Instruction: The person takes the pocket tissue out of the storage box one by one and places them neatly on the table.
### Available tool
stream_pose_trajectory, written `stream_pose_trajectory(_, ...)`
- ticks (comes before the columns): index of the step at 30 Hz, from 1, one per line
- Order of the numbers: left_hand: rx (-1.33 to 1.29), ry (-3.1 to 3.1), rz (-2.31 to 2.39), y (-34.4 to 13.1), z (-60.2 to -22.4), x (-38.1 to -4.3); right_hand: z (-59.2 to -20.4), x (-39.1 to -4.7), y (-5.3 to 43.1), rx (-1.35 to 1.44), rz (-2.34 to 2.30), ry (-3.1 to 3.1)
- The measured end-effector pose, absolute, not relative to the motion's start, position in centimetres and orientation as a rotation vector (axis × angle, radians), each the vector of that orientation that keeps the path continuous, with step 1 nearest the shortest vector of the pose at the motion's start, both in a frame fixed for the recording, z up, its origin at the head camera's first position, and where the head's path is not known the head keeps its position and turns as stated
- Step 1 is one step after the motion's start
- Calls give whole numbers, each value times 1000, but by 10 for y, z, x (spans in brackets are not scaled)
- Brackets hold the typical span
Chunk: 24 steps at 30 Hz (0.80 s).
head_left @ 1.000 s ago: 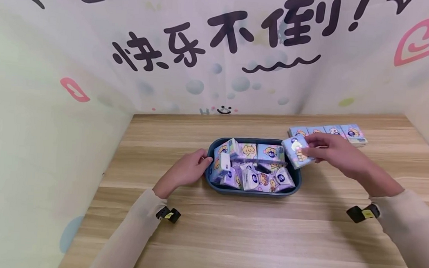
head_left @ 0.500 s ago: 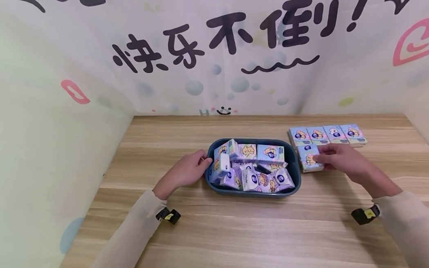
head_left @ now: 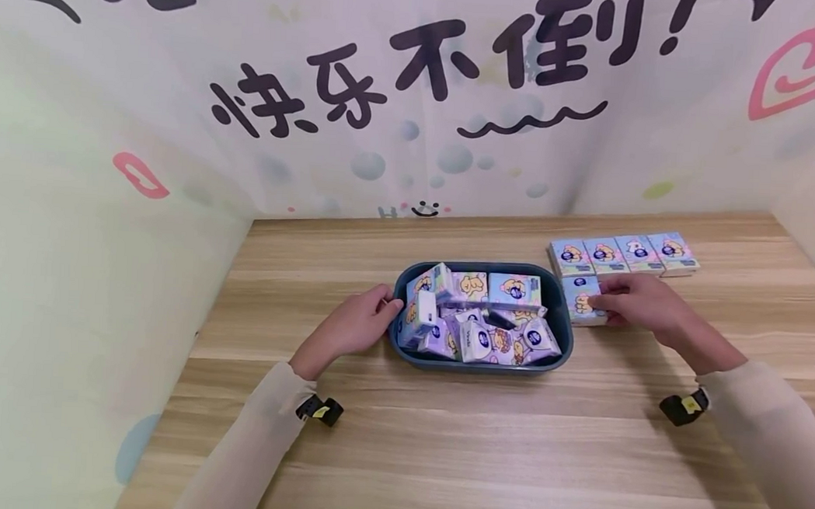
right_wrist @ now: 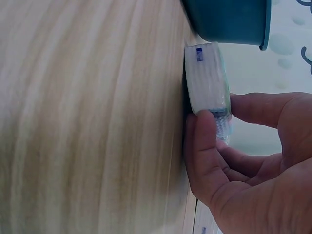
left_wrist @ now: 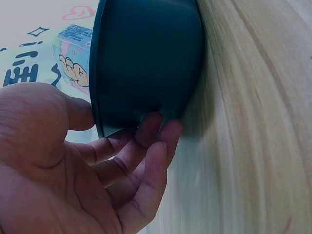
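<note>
Near the right end of a dark blue-green tub [head_left: 477, 368], on a wooden table [head_left: 402, 457], is one small packet [head_left: 579, 298], pale blue on its upper face, with a cartoon bear and a round dark-blue mark. From the right wrist its side looks whitish and creased, with a little dark-blue mark on it. The right hand [head_left: 646, 304] pinches this packet, with the thumb on the upper face and the other fingertips at the side; a thin shadow is under it, so I cannot tell if it fully rests on the wood. The left hand [head_left: 350, 321] grips the tub's left end, its thumb at the rim and its bent fingers against the outer wall.

The packet's left edge is just beside the tub, and its back edge is close to a row of four similar packets [head_left: 605, 256], under the leftmost one. Behind this row a strip of wood leads to the printed wall [head_left: 315, 163]. Toward the person, the table surface extends widely.

One second ago the packet was tilted over the tub's right end; half a second ago it was slightly turned. Now it is straighter, aligned with the row. The left hand has kept its place.
</note>
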<state>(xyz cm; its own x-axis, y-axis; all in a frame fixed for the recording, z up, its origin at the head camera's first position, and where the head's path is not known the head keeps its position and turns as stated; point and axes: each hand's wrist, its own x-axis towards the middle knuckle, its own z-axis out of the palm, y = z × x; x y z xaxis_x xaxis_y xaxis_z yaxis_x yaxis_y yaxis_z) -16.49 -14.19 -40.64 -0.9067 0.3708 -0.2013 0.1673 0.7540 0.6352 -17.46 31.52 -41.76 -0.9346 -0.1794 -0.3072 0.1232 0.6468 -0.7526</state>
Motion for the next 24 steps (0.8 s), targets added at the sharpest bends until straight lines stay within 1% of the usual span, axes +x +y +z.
stream_pose_trajectory(8,415,2637,917,-142,-407,-164,-418,-174,313,-43,-1117,2591)
stream_pose_trajectory(13,413,2630,915,-142,-407,-164,-410,-173,308,-51,-990,2746)
stream_pose_trajectory(18,412,2627,909,-142,-407,-164,-394,-171,290,-101,-937,2849)
stream_pose_trajectory(24,408,2633,908,-142,-407,-165,-378,-173,260,-225,-930,2874)
